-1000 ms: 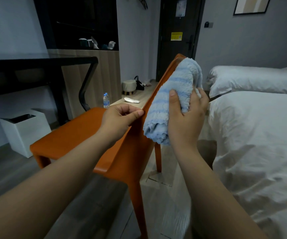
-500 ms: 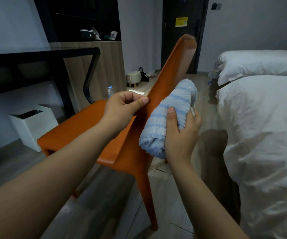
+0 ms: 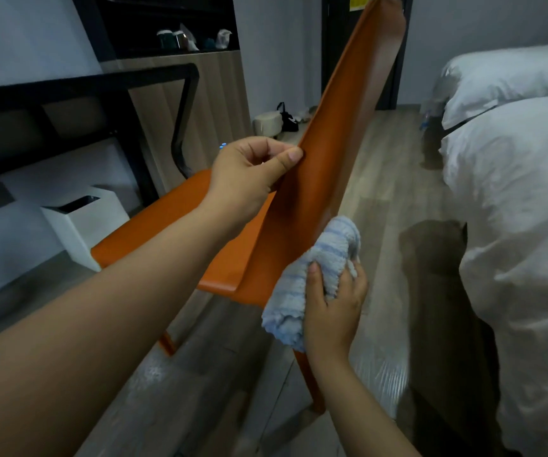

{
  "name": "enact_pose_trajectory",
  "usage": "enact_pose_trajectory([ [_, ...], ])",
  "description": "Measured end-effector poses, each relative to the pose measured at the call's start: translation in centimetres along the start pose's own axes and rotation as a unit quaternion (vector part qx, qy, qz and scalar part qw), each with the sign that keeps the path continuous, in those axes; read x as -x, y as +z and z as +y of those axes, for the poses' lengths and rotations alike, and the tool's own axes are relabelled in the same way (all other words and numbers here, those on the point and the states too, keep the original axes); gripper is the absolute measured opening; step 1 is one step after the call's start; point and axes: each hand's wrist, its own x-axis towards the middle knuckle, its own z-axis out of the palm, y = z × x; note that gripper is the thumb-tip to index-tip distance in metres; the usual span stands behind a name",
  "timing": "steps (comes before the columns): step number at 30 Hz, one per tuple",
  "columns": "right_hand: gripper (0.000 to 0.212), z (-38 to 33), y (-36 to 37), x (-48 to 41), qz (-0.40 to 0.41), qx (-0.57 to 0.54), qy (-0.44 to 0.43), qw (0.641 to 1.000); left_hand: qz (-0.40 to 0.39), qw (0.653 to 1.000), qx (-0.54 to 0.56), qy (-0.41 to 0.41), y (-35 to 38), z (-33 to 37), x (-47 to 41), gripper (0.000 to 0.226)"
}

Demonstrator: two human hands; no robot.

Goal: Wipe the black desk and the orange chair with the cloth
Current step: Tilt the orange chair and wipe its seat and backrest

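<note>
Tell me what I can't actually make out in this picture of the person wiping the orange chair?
All in the head view:
- Front of the orange chair backrest: faces away.
- Its top: cut off by the upper edge.
- Black desk top: seen edge-on, so no surface shows.
- Right hand palm: hidden under the cloth it holds.
- Items on the dark shelf: too small and dim.
- Left hand fingertips: curl behind the backrest edge.

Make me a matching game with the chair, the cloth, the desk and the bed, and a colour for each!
Things:
1. chair
2. cloth
3. desk
4. bed

Colours:
A. white
B. orange
C. black
D. light blue with stripes

Pairs: 1-B, 2-D, 3-C, 4-A
</note>
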Motion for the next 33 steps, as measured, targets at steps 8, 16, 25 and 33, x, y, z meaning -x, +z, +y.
enact_pose_trajectory([
  [8, 0.069, 3.5, 0.6, 2.3, -0.038, 0.044, 0.056, 0.997, 0.009, 1.000, -0.008, 0.008, 0.0, -0.2, -0.1, 0.009],
  [16, 0.053, 5.4, -2.3, 1.6, -0.083, 0.146, 0.100, 0.981, 0.023, 0.998, -0.042, 0.032, 0.0, -0.1, 0.0, 0.006],
  [25, 0.028, -2.5, -7.2, -5.8, -0.007, 0.051, 0.010, 0.999, 0.045, 0.995, -0.079, 0.037, 0.4, 0.3, 0.6, 0.010],
  [33, 0.036, -9.8, -10.2, -11.5, 0.042, 0.000, -0.056, 0.998, 0.020, 0.985, -0.155, 0.068, 0.9, 2.5, 0.3, 0.023],
])
